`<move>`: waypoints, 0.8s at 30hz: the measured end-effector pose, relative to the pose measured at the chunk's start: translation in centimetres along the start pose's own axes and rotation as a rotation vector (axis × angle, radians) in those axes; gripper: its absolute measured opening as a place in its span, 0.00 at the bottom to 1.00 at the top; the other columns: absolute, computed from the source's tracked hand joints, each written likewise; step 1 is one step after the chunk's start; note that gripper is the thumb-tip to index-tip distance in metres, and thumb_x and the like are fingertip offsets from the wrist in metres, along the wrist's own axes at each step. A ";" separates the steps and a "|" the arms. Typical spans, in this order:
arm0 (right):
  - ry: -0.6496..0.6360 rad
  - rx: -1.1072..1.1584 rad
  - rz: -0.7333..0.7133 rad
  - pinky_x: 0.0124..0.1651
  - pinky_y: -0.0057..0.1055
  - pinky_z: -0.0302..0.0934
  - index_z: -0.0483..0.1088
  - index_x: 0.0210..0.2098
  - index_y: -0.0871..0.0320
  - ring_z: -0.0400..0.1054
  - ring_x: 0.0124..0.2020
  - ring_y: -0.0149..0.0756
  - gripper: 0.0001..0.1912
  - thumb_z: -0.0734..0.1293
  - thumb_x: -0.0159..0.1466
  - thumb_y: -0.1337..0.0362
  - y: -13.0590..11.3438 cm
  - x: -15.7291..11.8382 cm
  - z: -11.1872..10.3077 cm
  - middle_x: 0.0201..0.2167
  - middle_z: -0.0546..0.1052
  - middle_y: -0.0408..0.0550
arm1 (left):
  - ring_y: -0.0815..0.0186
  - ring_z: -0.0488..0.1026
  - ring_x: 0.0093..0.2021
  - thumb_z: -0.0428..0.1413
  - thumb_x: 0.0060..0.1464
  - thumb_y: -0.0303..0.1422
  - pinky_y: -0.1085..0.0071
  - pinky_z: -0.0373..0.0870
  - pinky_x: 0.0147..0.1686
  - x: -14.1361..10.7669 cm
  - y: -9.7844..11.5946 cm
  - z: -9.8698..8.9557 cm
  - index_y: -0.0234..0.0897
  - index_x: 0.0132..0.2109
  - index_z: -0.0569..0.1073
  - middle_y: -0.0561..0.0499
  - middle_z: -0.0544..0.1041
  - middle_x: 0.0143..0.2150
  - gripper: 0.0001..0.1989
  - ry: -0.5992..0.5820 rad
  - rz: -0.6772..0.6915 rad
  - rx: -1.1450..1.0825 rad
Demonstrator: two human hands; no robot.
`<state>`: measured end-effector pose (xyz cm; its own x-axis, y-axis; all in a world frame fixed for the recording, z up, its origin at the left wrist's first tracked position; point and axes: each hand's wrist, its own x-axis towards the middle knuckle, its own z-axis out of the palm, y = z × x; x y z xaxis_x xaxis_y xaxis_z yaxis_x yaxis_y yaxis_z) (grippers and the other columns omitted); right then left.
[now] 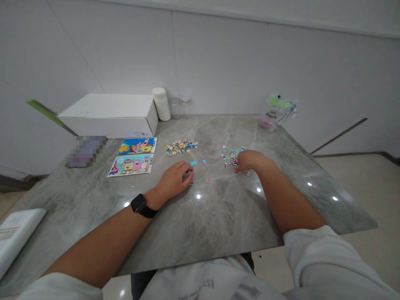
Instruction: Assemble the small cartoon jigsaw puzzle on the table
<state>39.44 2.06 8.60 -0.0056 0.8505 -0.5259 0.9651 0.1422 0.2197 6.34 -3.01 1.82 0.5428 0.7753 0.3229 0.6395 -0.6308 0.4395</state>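
My left hand point(175, 180) rests on the grey table, its fingers loosely curled with a gap between thumb and forefinger; a small puzzle piece point(191, 182) shows at the thumb tip. Fingers bent down and drawn together, my right hand point(249, 161) reaches into a scattered group of puzzle pieces point(233, 154); what its fingertips hold is hidden. Between the hands lie a light blue piece point(193, 163), a small blue and pink piece point(204, 162) and a pink one point(208, 179). Farther back is a denser puzzle pile point(181, 146). Two cartoon pictures point(137, 146) point(130, 165) lie at left.
A white box point(109, 116), a white bottle point(161, 104) and clear glasses point(186, 107) stand along the back. A plastic bag point(278, 112) sits at the back right corner. A blurred flat object point(86, 151) and a white packet point(18, 233) lie at left.
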 end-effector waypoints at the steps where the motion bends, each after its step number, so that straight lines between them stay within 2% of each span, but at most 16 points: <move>1: 0.001 0.001 0.009 0.45 0.35 0.68 0.84 0.47 0.58 0.79 0.48 0.50 0.22 0.75 0.61 0.49 -0.1 0.2 0.2 0.47 0.84 0.61 | 0.59 0.74 0.44 0.53 0.67 0.35 0.61 0.72 0.47 0.0 0.0 0.0 0.38 0.46 0.74 0.45 0.76 0.44 0.08 0.001 -0.002 -0.001; 7: 0.104 0.037 -0.019 0.44 0.36 0.69 0.85 0.41 0.58 0.80 0.44 0.50 0.16 0.76 0.58 0.55 0.2 0.6 0.9 0.41 0.85 0.62 | 0.59 0.74 0.44 0.53 0.67 0.34 0.61 0.72 0.47 0.2 0.2 -0.1 0.38 0.46 0.74 0.45 0.76 0.44 0.07 -0.006 0.005 -0.009; 13: 0.153 0.076 -0.011 0.40 0.36 0.68 0.84 0.36 0.57 0.80 0.40 0.49 0.14 0.76 0.58 0.53 0.1 1.0 1.1 0.38 0.85 0.61 | 0.59 0.74 0.44 0.53 0.67 0.34 0.61 0.72 0.48 0.1 0.2 -0.1 0.38 0.47 0.74 0.45 0.77 0.43 0.08 0.009 0.003 -0.022; 18: 0.172 0.157 -0.123 0.35 0.33 0.64 0.81 0.27 0.56 0.77 0.33 0.44 0.07 0.79 0.54 0.60 0.4 1.3 1.3 0.30 0.83 0.55 | 0.59 0.74 0.44 0.53 0.67 0.33 0.62 0.72 0.48 0.0 0.2 -0.1 0.38 0.48 0.75 0.45 0.77 0.44 0.08 0.004 0.006 -0.025; 24: 0.163 0.187 -0.254 0.32 0.30 0.56 0.79 0.30 0.54 0.73 0.32 0.38 0.04 0.76 0.56 0.64 1.3 1.1 1.2 0.30 0.82 0.46 | 0.59 0.74 0.44 0.53 0.67 0.34 0.61 0.72 0.49 0.0 -0.1 0.2 0.37 0.51 0.75 0.45 0.77 0.44 0.10 0.008 0.000 -0.030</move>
<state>40.98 2.55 7.33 -0.2790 0.8717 -0.4029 0.9586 0.2775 -0.0635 6.35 -2.95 1.60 0.5384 0.7753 0.3301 0.6225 -0.6300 0.4644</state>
